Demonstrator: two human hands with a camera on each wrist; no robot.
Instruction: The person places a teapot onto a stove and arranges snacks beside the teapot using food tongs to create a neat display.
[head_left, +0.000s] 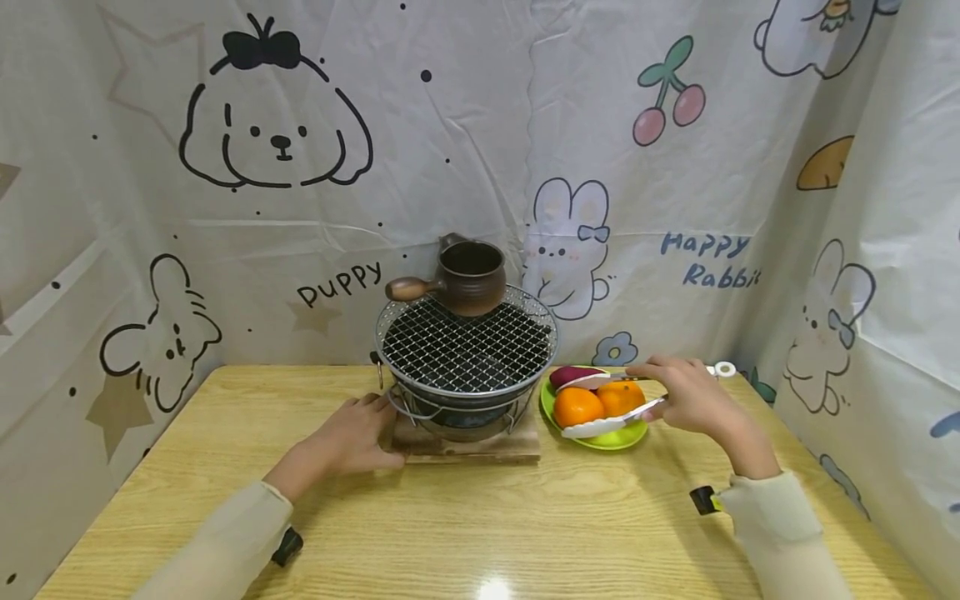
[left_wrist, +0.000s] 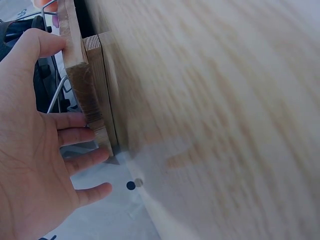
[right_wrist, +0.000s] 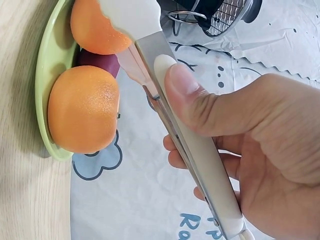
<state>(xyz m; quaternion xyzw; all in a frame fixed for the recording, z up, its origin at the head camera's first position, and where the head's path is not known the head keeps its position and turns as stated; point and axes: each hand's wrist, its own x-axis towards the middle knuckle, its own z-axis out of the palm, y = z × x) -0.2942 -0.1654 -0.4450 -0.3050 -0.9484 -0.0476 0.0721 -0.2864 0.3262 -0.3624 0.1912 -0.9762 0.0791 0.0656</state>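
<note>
My right hand (head_left: pixel 693 393) holds white-handled tongs (right_wrist: pixel 192 150), thumb along one handle, fingers on the far side. Their pale scalloped tips are spread, with an orange (head_left: pixel 577 407) between them in the head view. A second orange (right_wrist: pixel 84 109) and a purple, sweet-potato-like piece (head_left: pixel 573 377) share the green plate (head_left: pixel 600 442). At the left end of a wooden board (head_left: pixel 480 454), my left hand (head_left: pixel 347 435) rests with fingers extended. Its thumb touches the board's edge in the left wrist view, fingers spread along the side. A round grill with wire mesh (head_left: pixel 468 358) stands on this board.
A brown clay pot (head_left: pixel 472 287) with a wooden side handle sits towards the back of the mesh. Wire handles stick out from the grill's side. Behind the wooden table (head_left: pixel 465 517) hangs a printed white cloth (head_left: pixel 450 150), which also closes off both sides.
</note>
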